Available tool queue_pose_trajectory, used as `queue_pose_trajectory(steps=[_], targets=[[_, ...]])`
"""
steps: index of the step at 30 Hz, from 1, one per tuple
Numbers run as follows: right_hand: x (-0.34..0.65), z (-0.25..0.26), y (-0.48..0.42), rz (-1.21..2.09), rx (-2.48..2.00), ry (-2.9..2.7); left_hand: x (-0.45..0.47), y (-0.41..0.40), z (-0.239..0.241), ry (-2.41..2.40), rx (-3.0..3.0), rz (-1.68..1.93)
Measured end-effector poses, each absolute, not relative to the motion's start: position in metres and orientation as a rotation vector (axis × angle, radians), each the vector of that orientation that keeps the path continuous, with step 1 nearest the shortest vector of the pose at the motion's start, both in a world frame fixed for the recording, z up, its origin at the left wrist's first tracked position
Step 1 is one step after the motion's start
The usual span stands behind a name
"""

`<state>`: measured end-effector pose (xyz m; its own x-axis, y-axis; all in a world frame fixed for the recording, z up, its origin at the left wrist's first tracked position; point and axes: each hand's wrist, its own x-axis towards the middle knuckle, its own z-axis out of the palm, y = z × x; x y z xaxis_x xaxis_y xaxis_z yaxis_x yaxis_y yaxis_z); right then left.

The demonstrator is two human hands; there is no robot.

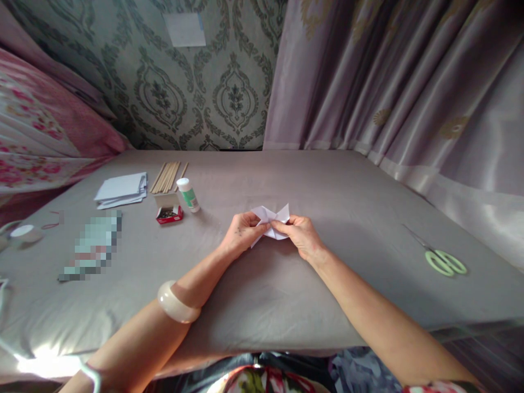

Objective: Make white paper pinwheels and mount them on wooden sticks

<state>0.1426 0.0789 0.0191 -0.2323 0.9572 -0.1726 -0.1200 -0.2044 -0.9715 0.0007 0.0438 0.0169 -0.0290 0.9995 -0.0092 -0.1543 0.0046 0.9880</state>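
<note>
A white folded paper pinwheel (270, 216), with pointed corners sticking outward, is held above the grey cloth-covered table (262, 305). My left hand (244, 232) grips its left side, the thumb pressing near the centre. From the other side, my right hand (302, 233) pinches it, thumb also close to the middle. Fingers of both hands are partly hidden behind the paper.
To the left are stacked white paper (121, 189), several wooden sticks (166, 177), a white-and-green glue bottle (188, 195) and an open red box of small metal pieces (169, 214). Green-handled scissors (444, 262) lie at right. A white roll (27, 233) sits far left.
</note>
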Motion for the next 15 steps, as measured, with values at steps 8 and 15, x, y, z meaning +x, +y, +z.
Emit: queue_pose_trajectory(steps=[8, 15], targets=[[0.1423, 0.0169, 0.0798, 1.558, -1.14, -1.18, 0.0005, 0.0436, 0.0171, 1.136, 1.091, 1.282], [0.141, 0.0187, 0.0794, 1.576, -1.128, -1.159, 0.0013, 0.0425, 0.0183, 1.137, 1.076, 1.274]])
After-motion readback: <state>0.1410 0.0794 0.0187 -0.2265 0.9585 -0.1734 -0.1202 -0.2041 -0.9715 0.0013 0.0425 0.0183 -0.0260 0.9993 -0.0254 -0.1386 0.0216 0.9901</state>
